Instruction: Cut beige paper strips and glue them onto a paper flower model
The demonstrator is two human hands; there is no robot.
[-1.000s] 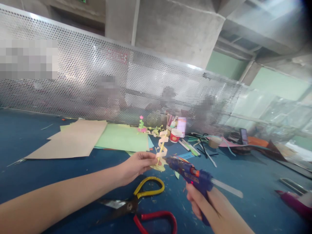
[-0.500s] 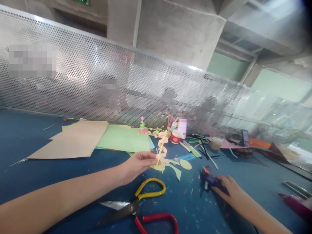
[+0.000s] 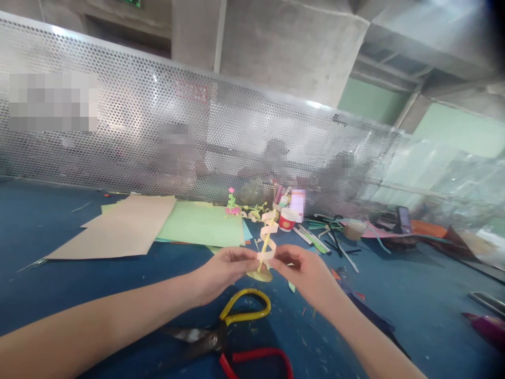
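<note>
A pale paper spiral (image 3: 269, 230) winds around an upright yellow stick on a round yellow base (image 3: 261, 275). My left hand (image 3: 232, 266) pinches the lower end of the spiral from the left. From the right, my right hand (image 3: 298, 268) pinches the same lower part, its fingertips close to the left ones. Below my hands lie open scissors (image 3: 215, 339) with one yellow and one red handle. A dark blue tool (image 3: 365, 310), perhaps a glue gun, rests on the table beyond my right forearm, partly hidden by it.
Beige paper (image 3: 118, 226) and green paper (image 3: 203, 223) lie at the back left. A small pink-and-green tree (image 3: 231, 201), a red cup (image 3: 286, 220) and pens (image 3: 313, 238) stand or lie behind my hands. A perforated metal screen (image 3: 236, 131) borders the blue table (image 3: 47, 295).
My right hand has let go of the dark blue tool and moved left to the spiral, which it now pinches. My left hand still holds the spiral in nearly the same place.
</note>
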